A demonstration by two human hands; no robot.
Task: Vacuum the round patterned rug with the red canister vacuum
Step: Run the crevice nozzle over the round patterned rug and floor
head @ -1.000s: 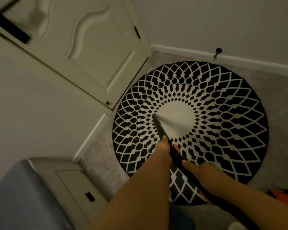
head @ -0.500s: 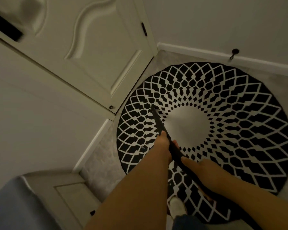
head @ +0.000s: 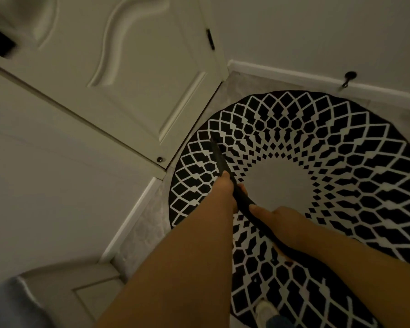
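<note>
- Round rug [head: 341, 162]: black ground with a white lattice of diamonds that shrink toward a plain pale centre.
- Vacuum wand [head: 219, 159]: black.
- Door [head: 128, 74]: cream-white, with raised curved panel mouldings.
- Floor [head: 142, 235]: mottled grey.
- Baseboard [head: 282, 73]: white.
- Shoe [head: 264, 311]: white.

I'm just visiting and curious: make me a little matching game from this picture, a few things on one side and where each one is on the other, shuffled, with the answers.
Things:
1. vacuum wand
2. door
3. doorstop
4. shoe

Places:
A. fixed to the baseboard beyond the rug's far edge
B. on the rug's near edge, at the bottom of the picture
C. gripped by the left hand and right hand, its tip on the rug's left part
D. left of the rug, closed

Pairs: 1-C, 2-D, 3-A, 4-B
</note>
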